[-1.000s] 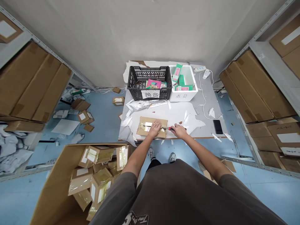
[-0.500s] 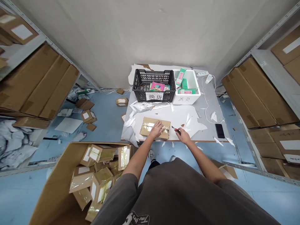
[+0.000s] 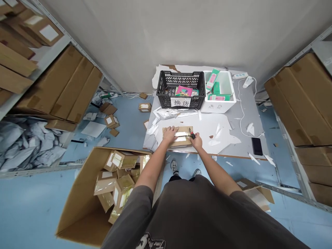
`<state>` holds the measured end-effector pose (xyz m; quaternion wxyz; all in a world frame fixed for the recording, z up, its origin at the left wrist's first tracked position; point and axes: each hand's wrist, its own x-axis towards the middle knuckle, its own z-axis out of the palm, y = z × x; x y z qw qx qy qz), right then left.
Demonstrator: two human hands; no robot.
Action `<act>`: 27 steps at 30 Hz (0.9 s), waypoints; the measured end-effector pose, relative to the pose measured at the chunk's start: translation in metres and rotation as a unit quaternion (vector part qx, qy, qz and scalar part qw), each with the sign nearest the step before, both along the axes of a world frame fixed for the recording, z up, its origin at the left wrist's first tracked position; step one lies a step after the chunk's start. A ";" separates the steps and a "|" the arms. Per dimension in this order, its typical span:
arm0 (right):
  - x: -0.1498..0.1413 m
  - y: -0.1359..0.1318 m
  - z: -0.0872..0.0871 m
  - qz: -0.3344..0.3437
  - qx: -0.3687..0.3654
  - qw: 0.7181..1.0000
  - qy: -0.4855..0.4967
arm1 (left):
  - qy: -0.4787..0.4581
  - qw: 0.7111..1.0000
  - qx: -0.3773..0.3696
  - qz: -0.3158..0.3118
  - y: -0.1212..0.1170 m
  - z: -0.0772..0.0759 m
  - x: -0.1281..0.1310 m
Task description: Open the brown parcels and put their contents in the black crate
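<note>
A flat cardboard box (image 3: 183,141) lies near the front edge of the table, with white labels and shiny tape across its top. My left hand (image 3: 170,134) rests on the left end of the box, fingers stretched out over it. In my right hand (image 3: 197,141) is a red and black utility knife (image 3: 192,134), gripped by its handle. The knife's tip points up and away from me, over the right end of the box. Whether the blade touches the tape I cannot tell.
Behind the box stand a black crate (image 3: 181,88) and a white bin (image 3: 219,106) holding green and pink packets. Torn paper strips and a phone (image 3: 257,146) lie on the table (image 3: 233,121). A large carton (image 3: 77,204) of taped boxes stands at my left. Shelves flank both sides.
My right hand has brought the knife leftward, from beside the box to over its right end. My left hand has shifted to the left end of the box. The view has turned slightly left.
</note>
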<state>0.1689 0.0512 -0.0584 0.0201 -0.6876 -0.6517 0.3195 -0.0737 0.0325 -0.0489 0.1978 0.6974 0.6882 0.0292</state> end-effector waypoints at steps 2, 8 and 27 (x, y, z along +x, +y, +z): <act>-0.004 0.020 -0.003 0.008 0.002 1.000 0.009 | 0.016 0.998 0.010 0.053 -0.007 -0.001 0.002; -0.013 0.073 -0.001 0.027 0.044 0.997 0.050 | 0.063 0.972 -0.035 0.225 -0.018 0.002 0.018; -0.053 -0.014 -0.025 -0.082 0.018 0.984 0.154 | -0.053 0.977 -0.140 0.151 -0.079 0.020 -0.001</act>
